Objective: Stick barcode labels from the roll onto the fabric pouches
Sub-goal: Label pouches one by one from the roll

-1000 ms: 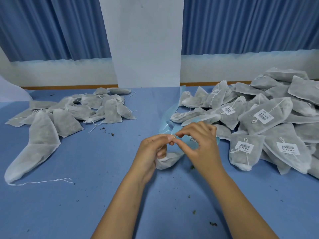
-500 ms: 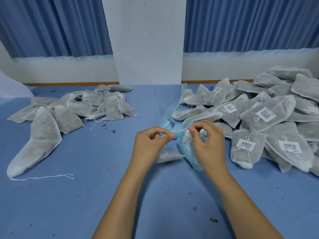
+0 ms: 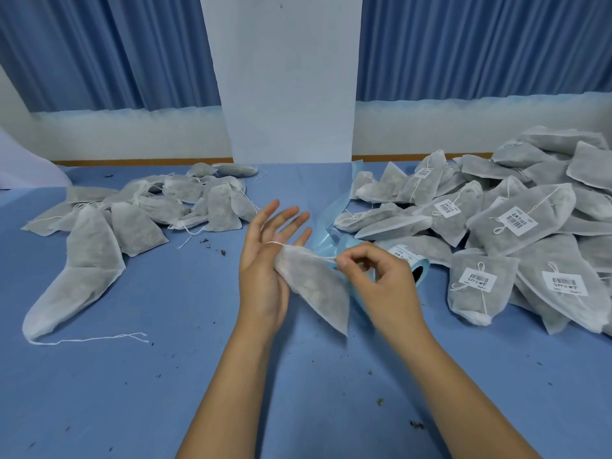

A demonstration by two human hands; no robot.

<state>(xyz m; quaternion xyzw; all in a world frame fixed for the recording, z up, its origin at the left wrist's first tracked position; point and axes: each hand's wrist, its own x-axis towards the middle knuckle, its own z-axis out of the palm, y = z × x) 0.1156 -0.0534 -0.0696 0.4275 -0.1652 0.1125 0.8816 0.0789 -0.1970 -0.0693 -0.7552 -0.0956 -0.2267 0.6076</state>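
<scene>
Blue table [image 3: 132,376] is carrying the work: above its middle the pouch [image 3: 314,289] is resting against the flat, spread left hand [image 3: 265,273], looking light and limp, best taken by its drawstring [image 3: 275,243], which the right hand [image 3: 381,283] is pinching. Half a second earlier both hands were pinching that string; the left is now lying open.

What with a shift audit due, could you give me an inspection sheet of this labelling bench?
Surface: blue table, dotted with dark crumbs.
Job's things: held pouch, no label visible; label roll lying just beyond it; unlabelled pouches at left; labelled pouches piled at right.
Clutter: blue backing strip trailing from the roll toward the wall.
Hands: left hand open, pouch against its palm; right hand pinches the pouch's drawstring.
Cables: nothing seen.
Surroundings: blue curtains, white pillar.
</scene>
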